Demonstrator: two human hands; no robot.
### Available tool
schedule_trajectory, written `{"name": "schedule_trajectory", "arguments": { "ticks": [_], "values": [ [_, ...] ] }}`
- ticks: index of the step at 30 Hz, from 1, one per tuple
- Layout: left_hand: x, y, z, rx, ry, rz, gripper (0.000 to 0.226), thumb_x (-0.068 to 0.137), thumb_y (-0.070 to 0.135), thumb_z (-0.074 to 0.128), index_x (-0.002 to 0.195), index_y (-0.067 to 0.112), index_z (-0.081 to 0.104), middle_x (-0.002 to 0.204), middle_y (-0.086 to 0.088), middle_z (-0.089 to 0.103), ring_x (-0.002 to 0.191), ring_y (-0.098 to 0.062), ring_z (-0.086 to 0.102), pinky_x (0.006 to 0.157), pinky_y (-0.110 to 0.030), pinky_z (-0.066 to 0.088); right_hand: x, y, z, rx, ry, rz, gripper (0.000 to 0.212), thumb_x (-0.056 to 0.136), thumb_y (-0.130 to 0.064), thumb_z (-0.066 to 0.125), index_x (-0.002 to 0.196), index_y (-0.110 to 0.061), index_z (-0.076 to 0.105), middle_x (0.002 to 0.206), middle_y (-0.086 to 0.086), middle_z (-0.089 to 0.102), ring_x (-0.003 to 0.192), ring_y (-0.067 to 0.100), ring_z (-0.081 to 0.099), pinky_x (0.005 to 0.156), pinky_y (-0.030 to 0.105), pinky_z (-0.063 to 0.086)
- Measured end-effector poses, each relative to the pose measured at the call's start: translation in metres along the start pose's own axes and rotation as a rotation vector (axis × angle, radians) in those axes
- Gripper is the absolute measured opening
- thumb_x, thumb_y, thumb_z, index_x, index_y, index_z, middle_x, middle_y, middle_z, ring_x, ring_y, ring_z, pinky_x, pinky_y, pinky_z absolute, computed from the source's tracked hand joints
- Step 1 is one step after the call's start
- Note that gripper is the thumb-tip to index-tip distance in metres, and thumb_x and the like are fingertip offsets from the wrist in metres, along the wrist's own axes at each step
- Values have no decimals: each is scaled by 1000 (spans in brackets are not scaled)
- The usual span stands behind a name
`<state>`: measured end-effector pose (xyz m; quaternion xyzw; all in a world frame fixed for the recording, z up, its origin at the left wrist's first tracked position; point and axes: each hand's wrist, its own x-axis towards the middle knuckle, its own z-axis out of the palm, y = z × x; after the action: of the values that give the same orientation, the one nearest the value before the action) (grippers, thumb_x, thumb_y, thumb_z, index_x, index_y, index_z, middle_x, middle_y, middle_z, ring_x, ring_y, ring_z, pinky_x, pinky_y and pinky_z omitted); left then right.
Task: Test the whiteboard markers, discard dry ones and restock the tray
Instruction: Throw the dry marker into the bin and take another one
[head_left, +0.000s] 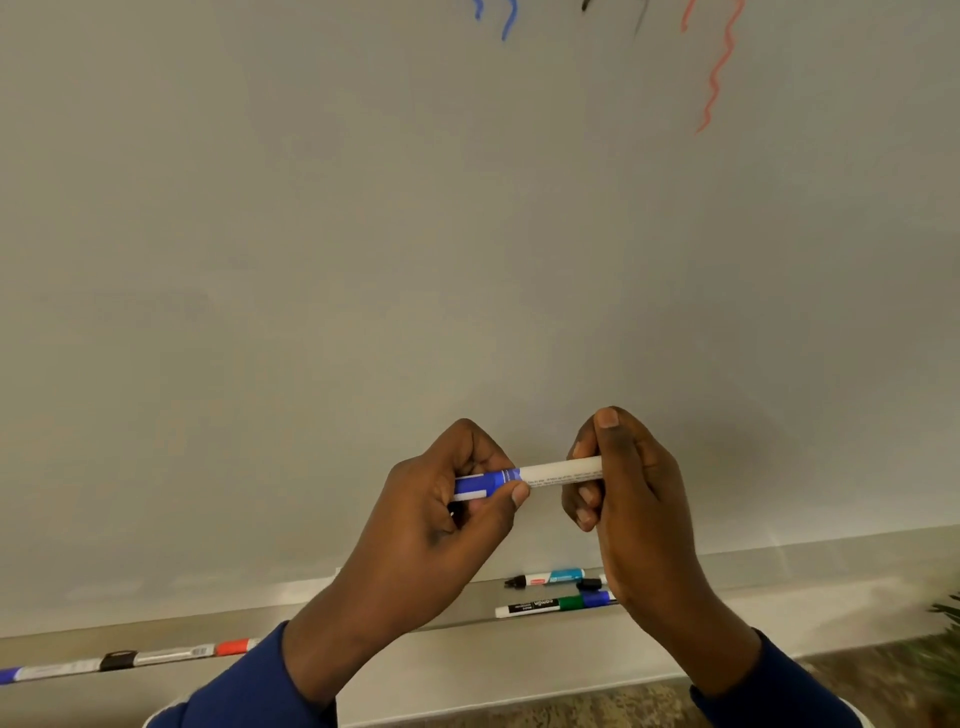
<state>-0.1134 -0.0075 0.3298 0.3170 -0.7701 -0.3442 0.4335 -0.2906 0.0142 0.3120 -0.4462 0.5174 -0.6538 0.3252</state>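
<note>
A whiteboard marker (545, 473) with a white barrel and a blue cap lies level between my two hands in front of the whiteboard (363, 234). My left hand (441, 525) grips the blue cap end, thumb against the barrel. My right hand (628, 499) holds the white end with curled fingers. Below the hands runs the marker tray (467, 605). On it lie a black-capped marker with a teal label (550, 578) and a marker with a green and blue band (550, 605).
Farther left on the tray lie a red-capped marker (208, 649) and a blue-ended marker (31, 672), end to end. Blue, black and red test squiggles (719, 67) mark the board's top. A green plant (940, 649) shows at the right edge.
</note>
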Motion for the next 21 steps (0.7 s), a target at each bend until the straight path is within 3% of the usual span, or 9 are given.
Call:
{"name": "schedule_trajectory", "arguments": {
  "ticks": [4, 6, 10, 13, 15, 17, 19, 21],
  "values": [
    [8, -7, -21, -2, -103, -7, 10, 92, 22, 70, 89, 16, 62, 67, -4, 60, 56, -4, 47, 56, -14, 38, -7, -4, 1, -34, -172, -10, 43, 94, -49, 42, 80, -12, 58, 53, 0, 53, 46, 12, 49, 48, 26, 45],
    [16, -12, -36, -49, -145, -48, 15, 89, 18, 74, 97, 15, 62, 73, -9, 62, 60, -11, 52, 57, -19, 42, -12, -5, 2, -45, -306, -7, 36, 100, -44, 41, 90, -15, 61, 61, 3, 59, 50, 14, 51, 50, 26, 46],
    [26, -23, -47, -168, -185, -113, 32, 83, 23, 77, 107, 22, 55, 76, -23, 58, 67, -43, 52, 61, -42, 51, -20, 3, 3, 1, -498, 103, 26, 100, -42, 49, 112, -26, 66, 80, 8, 70, 58, 17, 57, 53, 27, 49],
    [25, -28, -33, -251, -181, -106, 27, 90, 18, 71, 113, 17, 57, 76, -19, 60, 69, -43, 53, 64, -35, 52, -30, 13, 6, 28, -505, 219, 29, 104, -41, 47, 119, -27, 67, 84, 3, 69, 60, 14, 57, 54, 27, 49],
    [22, -31, -15, -274, -120, -117, 20, 96, 28, 58, 114, 20, 63, 87, -9, 67, 78, -28, 62, 72, -29, 54, -36, 19, 6, 104, -469, 292, 30, 99, -40, 49, 116, -26, 69, 82, 4, 65, 61, 13, 54, 54, 26, 45],
    [19, -31, 4, -409, -70, -200, 41, 98, 45, 40, 106, 21, 72, 98, -5, 72, 92, -19, 68, 80, -28, 53, -40, 21, 8, 135, -424, 350, 35, 94, -38, 49, 116, -20, 68, 79, 5, 60, 58, 11, 48, 52, 23, 40],
    [19, -28, 19, -678, -76, -360, 68, 97, 60, 29, 95, 9, 74, 104, -16, 73, 99, -29, 68, 78, -33, 52, -42, 26, 10, 150, -377, 406, 38, 96, -36, 49, 118, -8, 62, 74, 3, 58, 52, 8, 45, 49, 19, 37],
    [23, -25, 28, -905, -143, -493, 82, 93, 71, 30, 85, 1, 73, 105, -27, 71, 103, -40, 66, 81, -40, 52, -46, 29, 15, 189, -358, 488, 32, 105, -32, 45, 105, -5, 61, 65, -2, 56, 47, 4, 44, 47, 16, 38]
  ]
}}
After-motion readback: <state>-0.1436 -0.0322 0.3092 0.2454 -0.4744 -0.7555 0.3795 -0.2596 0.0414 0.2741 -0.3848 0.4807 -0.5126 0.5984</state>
